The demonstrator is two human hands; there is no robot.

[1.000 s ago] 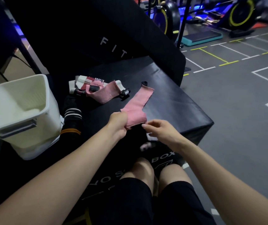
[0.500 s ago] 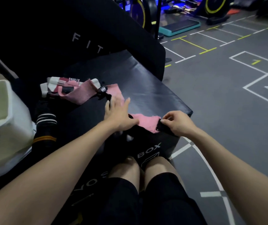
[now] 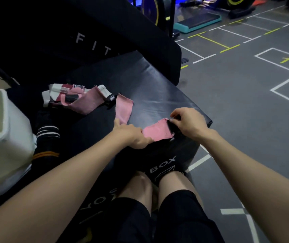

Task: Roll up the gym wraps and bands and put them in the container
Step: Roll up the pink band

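Left hand (image 3: pixel 131 135) pins the pink wrap (image 3: pixel 156 131); right hand (image 3: pixel 187 124), at 3 o'clock, pinches its black end. Slack could skew the roll.

I am seated in a gym. The grey rubber floor (image 3: pixel 227 106) around me carries white and yellow painted lines and numbered boxes, the kind laid out for drills. A teal aerobic step (image 3: pixel 198 22) sits near black machines with yellow-rimmed wheels (image 3: pixel 150 9) under blue light at the far end. In front of my knees stands a black padded plyo box (image 3: pixel 157 95) lettered "BOX" on its side, and behind it a larger black pad (image 3: pixel 105 32) printed "FIT".
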